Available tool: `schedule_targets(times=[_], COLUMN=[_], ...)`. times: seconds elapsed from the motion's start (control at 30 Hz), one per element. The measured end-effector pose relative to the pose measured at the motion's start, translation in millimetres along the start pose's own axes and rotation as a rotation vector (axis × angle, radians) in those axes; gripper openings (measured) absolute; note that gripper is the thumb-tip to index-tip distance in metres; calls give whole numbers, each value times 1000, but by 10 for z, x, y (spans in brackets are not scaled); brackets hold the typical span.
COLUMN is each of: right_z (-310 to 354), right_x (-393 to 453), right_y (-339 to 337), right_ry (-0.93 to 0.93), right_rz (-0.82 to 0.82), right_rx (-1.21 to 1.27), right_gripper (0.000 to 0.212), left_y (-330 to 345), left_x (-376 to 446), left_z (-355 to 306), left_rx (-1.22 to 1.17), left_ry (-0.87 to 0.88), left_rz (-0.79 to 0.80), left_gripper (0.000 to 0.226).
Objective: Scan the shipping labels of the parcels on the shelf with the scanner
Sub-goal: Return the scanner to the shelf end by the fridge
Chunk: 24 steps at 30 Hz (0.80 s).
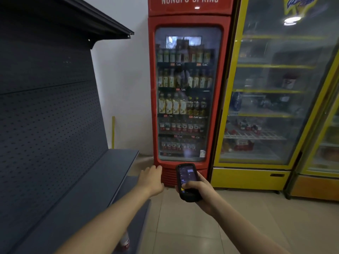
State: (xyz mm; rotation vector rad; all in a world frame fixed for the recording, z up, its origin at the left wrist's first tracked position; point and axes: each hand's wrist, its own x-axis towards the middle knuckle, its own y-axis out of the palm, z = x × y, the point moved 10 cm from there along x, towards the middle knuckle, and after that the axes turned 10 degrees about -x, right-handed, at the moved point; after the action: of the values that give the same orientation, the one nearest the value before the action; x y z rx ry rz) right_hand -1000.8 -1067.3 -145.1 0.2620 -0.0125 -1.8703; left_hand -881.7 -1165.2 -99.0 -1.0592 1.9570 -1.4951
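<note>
My right hand [199, 191] grips a black handheld scanner [187, 177], its lit screen facing me and my thumb on its lower part. My left hand [151, 177] reaches forward, palm down and fingers slightly apart, holding nothing, just past the end of the dark grey shelf unit [77, 180] on my left. The boards and pegboard back of the shelf that I can see carry no parcels. No parcel or shipping label is in view.
A red drinks cooler [187, 21] full of bottles stands straight ahead against the wall. A yellow glass-door fridge [247, 178] stands to its right. Beige floor tiles [192, 226] lie between me and them. A small red-and-white item [125, 241] sits low beside the shelf.
</note>
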Motion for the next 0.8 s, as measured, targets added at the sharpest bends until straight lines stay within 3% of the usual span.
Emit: schedule_targets(times=[0.13,0.4,0.7,0.8], right_z=[58,297,679,771], right_x=[558,1676,2975,3359], right_y=[-23,-181,-515,-543], right_ry=[10,4,10,-1], right_rz=[-1,41,127,165], right_rx=[1,-41,-113,-148], right_gripper=[64,57,67,59], left_y=[-9,166,234,255], left_x=[515,1584,2762,3033], left_z=[249,445,649,754], left_rx=[23,9,-45,-49], left_ry=[-21,-66,-209,-250], left_rz=[15,25,1,-1], left_gripper=[37,41,32,33])
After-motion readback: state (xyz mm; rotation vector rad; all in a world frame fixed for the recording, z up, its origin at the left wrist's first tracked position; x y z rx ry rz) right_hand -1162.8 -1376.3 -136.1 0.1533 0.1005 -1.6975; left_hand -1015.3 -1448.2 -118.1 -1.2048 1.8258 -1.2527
